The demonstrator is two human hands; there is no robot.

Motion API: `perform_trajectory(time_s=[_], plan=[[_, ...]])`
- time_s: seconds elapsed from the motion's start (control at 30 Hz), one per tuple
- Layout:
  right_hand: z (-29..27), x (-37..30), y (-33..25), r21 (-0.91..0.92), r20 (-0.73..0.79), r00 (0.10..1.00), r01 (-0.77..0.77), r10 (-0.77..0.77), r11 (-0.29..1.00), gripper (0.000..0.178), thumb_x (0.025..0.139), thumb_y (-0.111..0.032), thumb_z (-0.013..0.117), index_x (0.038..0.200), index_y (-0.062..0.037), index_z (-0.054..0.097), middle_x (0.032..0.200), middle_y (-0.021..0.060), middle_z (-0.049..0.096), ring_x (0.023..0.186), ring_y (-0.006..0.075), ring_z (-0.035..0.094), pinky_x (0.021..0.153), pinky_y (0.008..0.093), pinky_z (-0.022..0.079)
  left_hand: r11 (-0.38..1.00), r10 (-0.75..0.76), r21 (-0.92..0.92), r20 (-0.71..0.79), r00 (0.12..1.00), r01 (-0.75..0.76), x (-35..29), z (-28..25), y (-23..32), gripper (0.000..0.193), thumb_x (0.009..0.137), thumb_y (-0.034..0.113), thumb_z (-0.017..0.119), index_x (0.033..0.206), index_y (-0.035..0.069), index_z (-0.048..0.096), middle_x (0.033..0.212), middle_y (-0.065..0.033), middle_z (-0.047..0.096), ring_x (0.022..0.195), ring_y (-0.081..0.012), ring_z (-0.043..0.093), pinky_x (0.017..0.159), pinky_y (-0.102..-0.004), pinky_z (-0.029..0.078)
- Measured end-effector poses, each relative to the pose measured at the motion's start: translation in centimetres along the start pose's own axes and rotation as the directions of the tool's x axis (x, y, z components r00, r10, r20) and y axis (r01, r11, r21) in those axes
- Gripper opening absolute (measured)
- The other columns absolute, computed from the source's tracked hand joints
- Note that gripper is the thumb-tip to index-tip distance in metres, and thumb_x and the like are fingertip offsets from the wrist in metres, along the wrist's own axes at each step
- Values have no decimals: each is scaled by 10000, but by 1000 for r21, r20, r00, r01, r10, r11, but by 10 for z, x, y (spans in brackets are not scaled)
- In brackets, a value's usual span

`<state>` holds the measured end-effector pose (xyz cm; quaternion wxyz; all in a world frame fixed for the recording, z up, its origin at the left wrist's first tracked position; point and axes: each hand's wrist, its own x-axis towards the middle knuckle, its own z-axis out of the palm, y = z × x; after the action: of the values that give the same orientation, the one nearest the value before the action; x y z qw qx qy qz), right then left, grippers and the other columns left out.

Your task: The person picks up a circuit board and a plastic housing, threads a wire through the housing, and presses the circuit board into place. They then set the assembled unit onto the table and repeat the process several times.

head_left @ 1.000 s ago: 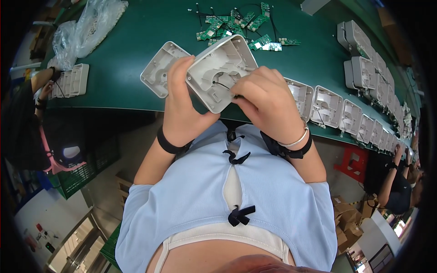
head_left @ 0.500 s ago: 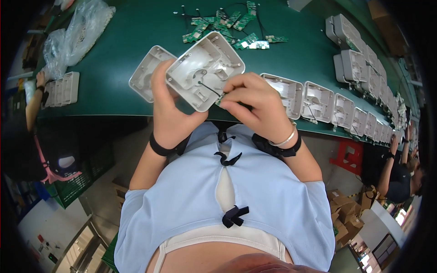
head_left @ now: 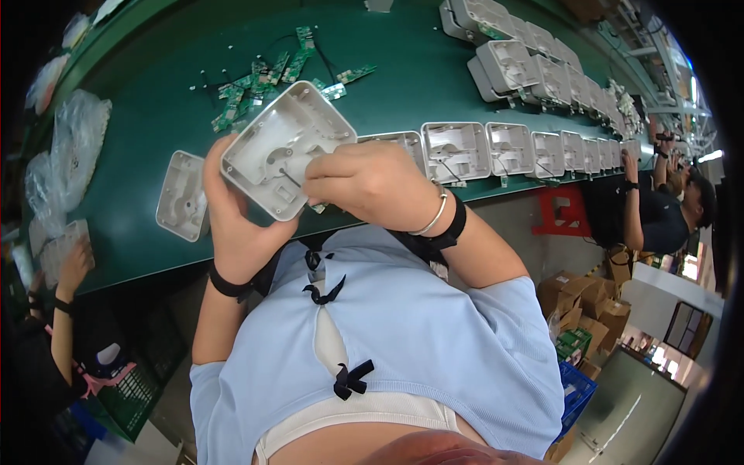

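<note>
My left hand [head_left: 242,232] grips a white plastic housing [head_left: 260,128] by its left side and near corner, tilting it with its open inside facing up. A short black wire [head_left: 290,179] comes out of a round post inside. My right hand [head_left: 372,184] is closed over the housing's right edge, its fingertips pinched at the wire's end. Just under those fingers a bit of green circuit board [head_left: 318,208] shows; the rest is hidden. Left of my left hand, another white housing [head_left: 182,198] lies on the green table.
Loose green circuit boards with black wires [head_left: 232,101] lie beyond the housing. White housings [head_left: 457,147] form a row to the right, with stacked ones [head_left: 508,66] behind. Clear plastic bags [head_left: 77,147] lie left. A co-worker's hand [head_left: 74,267] is at far left; other people work at far right.
The view has swung, so the table's things sit differently in it. My right hand has moved from the board outside the housing's edge to over the edge, at the wire.
</note>
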<state>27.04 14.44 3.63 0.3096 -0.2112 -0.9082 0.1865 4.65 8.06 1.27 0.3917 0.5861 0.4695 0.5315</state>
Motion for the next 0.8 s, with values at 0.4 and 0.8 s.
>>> perform_trajectory(time_s=[0.4,0.8], plan=[[-97,-52,98,-469,-118,940,-338,321,816,88,871,-102,745,947,-66,771,1017,81,762,846,329,729,716,382,586,692,39,719,42,998,-57,-28,-58,7,1041,740,165,935,1588,55,343,1649,-247,269,1484,-442,379,1204,-503,349],[-105,-89,155,-561,-44,871,-428,490,709,142,951,-173,695,887,-56,744,962,108,718,833,388,705,708,466,563,538,-73,804,-256,964,254,-68,-104,-38,1151,662,208,974,1590,45,314,1626,-309,274,1480,-500,336,1217,-517,328]])
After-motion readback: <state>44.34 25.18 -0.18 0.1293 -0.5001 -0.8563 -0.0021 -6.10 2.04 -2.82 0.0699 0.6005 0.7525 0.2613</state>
